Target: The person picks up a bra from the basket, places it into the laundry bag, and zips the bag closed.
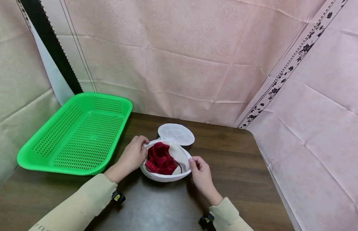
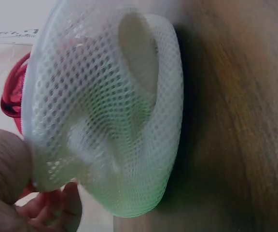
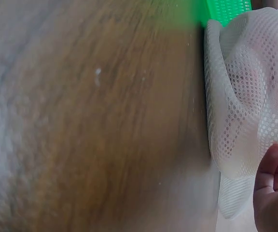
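Pinches the rim of a white mesh bag [image 1: 165, 178] just below the centre of the head view, with the left hand [image 1: 134, 153] on its left side and the right hand [image 1: 201, 171] on its right. Has bunched red cloth [image 1: 161, 159] inside the bag. Shows a white oval flap [image 1: 177, 134] just behind, then a green basket [image 1: 87, 138] at left, dark wooden table [image 1: 233, 160] below, pale sheets [image 1: 179, 57] across the top.

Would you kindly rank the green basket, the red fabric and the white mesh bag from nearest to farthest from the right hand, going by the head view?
1. White mesh bag: its right rim is pinched by the right hand.
2. Red fabric: inside the bag, to that hand's left.
3. Green basket: farthest left, beyond the bag.
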A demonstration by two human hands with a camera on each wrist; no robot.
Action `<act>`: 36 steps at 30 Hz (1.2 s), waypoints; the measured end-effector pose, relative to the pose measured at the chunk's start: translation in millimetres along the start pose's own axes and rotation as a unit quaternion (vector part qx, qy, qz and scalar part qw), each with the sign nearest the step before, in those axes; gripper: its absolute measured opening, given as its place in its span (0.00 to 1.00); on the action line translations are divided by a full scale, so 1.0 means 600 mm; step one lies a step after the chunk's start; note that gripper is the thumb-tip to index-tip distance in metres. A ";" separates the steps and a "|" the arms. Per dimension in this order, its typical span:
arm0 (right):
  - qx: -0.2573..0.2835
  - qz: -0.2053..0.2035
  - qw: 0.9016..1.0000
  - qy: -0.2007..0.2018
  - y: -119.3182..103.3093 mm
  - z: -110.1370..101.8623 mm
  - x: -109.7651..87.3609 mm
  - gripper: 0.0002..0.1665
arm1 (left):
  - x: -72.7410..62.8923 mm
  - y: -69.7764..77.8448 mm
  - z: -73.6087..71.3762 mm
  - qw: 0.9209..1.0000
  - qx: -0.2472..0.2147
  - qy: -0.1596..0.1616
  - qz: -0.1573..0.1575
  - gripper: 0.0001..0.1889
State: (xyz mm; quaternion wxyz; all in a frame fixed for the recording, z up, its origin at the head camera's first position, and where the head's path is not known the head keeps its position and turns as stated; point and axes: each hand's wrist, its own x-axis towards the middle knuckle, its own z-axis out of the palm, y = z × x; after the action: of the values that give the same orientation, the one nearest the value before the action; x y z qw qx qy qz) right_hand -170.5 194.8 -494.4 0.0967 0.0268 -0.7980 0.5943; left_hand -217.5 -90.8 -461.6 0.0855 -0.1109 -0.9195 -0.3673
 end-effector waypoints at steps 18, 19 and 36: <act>-0.009 0.004 1.000 0.006 0.007 0.005 0.005 0.09 | -0.020 0.038 -0.023 0.991 0.058 -0.027 0.118 0.18; -0.009 0.003 1.000 0.006 0.007 0.005 0.005 0.09 | -0.022 0.045 -0.025 0.987 0.075 -0.047 0.132 0.21; -0.009 -0.004 1.000 -0.005 0.001 0.002 0.000 0.08 | -0.015 0.078 0.024 0.936 0.231 -0.213 0.157 0.25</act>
State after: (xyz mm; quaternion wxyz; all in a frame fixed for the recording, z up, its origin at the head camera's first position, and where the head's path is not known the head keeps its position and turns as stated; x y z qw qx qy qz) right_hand -170.6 193.5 -495.1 0.0957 0.0323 -0.8038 0.5863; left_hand -197.5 -48.9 -443.1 -0.0328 -0.3070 -0.9465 -0.0942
